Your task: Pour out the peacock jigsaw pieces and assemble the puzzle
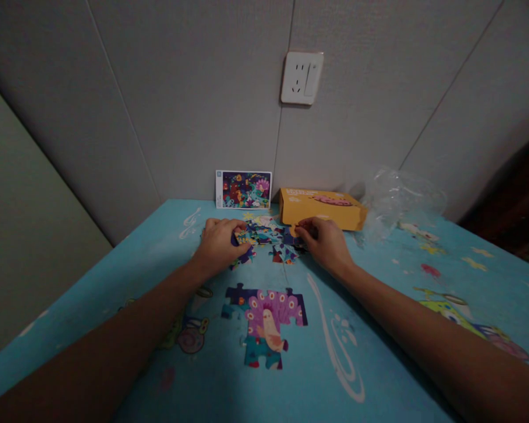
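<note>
Partly joined jigsaw pieces (267, 320) lie on the table in front of me, showing a pink peacock-like bird on dark blue and teal. Farther back, my left hand (223, 239) curls its thumb and fingers around a yellow and teal puzzle piece (245, 237) at the left edge of a heap of loose pieces (267, 234). At the heap's right side, my right hand (326, 242) pinches a dark blue puzzle piece (291, 236) with an orange patch. More loose pieces (283, 254) lie just nearer to me, between the hands.
Against the wall leans a reference picture card (244, 191) of the puzzle. Beside it stands a yellow box (321, 208), with crumpled clear plastic (397, 197) to its right. A blue cartoon-patterned cloth (185, 388) covers the table. A socket (302, 78) is on the wall.
</note>
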The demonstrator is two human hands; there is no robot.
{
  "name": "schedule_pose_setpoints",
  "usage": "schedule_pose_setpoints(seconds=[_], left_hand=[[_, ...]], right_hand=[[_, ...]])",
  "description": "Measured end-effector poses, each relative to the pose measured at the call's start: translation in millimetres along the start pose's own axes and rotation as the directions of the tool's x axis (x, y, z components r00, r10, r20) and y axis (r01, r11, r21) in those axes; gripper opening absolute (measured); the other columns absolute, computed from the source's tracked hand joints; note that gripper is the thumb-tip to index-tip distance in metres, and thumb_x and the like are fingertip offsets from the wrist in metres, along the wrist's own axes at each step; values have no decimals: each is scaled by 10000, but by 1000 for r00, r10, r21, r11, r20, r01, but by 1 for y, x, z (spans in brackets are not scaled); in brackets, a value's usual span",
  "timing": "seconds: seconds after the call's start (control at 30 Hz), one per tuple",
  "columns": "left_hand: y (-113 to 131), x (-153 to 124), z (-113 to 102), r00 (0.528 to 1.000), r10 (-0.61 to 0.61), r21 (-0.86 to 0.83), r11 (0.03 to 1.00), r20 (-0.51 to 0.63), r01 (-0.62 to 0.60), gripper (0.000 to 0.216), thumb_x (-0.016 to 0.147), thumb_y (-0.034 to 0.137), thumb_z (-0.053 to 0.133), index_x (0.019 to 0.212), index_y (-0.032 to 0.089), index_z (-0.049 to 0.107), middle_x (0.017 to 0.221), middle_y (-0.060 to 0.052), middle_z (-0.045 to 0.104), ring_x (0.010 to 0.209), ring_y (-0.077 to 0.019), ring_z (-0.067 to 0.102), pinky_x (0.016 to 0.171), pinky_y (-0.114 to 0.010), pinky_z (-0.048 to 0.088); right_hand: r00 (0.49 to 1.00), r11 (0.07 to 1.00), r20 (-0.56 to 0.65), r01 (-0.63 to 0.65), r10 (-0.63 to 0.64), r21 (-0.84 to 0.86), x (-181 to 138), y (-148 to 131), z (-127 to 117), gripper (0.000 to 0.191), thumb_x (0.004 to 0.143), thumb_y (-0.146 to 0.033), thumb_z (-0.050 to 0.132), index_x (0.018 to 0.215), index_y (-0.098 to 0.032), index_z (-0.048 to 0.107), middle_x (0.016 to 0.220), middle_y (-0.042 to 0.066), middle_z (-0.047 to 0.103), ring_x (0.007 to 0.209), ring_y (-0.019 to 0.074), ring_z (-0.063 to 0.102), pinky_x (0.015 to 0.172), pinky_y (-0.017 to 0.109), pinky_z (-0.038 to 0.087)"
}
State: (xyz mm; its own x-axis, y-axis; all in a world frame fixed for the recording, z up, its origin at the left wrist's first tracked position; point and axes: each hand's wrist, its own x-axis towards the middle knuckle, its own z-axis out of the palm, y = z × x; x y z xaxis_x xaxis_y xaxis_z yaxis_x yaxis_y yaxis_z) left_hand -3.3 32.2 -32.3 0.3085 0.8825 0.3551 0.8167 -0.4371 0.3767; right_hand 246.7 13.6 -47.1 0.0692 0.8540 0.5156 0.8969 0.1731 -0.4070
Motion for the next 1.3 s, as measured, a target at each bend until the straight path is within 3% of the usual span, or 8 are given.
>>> schedule_pose_setpoints(seconds=[0.2,0.33,0.5,0.67,0.77,0.87,1.03,1.3], left_hand=[[-3,2,-1,995,-19,-144,990,-102,4,421,748,359,706,1111,151,656,1023,-97,689,919,-245,619,849,-395,477],[7,-4,-1,942,174,-247,937,-286,-248,390,764,351,717,1113,197,635,1094,-62,665,1026,-231,583,920,-397,458],[20,-12,-2,854,472,-198,836,-218,-512,436,766,340,736,1154,193,601,1086,-63,654,1048,-236,535,934,-402,433],[9,-9,3,931,348,-87,930,-108,-357,594,753,374,731,1273,170,530,1144,-92,602,1090,-268,478,984,-439,390],[4,-7,3,982,174,-14,984,-69,-175,585,744,401,705,1259,175,545,1151,-96,594,1117,-290,460,1006,-468,364],[3,-6,2,999,48,38,998,-14,-47,544,737,332,650,1255,194,555,1174,-97,583,1148,-312,438,996,-495,359],[2,-6,1,999,-28,80,996,17,26,563,676,224,601,1238,213,582,1153,-109,596,1131,-348,444,955,-514,364],[0,-5,4,999,-34,95,995,36,30,468,691,273,627,1156,225,652,1068,-117,626,1062,-347,472,917,-510,386]], right_hand=[[984,986,-78,158,-162,-59,-8,-16,-13,182,897,-307,540,938,-203,684,973,87,691,958,282,573,832,437,334],[978,938,-7,202,-208,282,-20,-38,-16,245,915,-370,535,1100,-226,608,937,54,697,886,231,608,809,406,376],[983,705,115,21,-145,709,-23,-44,-8,229,888,-334,551,1083,-223,507,794,-1,629,723,170,609,671,321,453],[996,899,-65,88,-66,428,-7,-20,-11,102,830,-249,565,910,-195,601,837,50,656,809,214,597,748,374,431],[982,969,-57,188,-181,163,-4,-13,-18,139,851,-234,539,876,-195,669,866,71,693,883,252,573,802,414,377],[918,918,94,373,-386,133,-9,-20,-23,217,889,-326,544,1005,-210,687,955,68,704,943,256,547,836,420,340],[721,793,340,586,-603,164,-18,-36,-27,416,783,-526,667,1100,-256,675,1081,50,691,1040,292,508,894,457,293],[712,798,370,571,-597,191,-17,-36,-23,335,796,-423,676,1090,-261,675,1012,46,692,1038,276,512,930,456,282]])
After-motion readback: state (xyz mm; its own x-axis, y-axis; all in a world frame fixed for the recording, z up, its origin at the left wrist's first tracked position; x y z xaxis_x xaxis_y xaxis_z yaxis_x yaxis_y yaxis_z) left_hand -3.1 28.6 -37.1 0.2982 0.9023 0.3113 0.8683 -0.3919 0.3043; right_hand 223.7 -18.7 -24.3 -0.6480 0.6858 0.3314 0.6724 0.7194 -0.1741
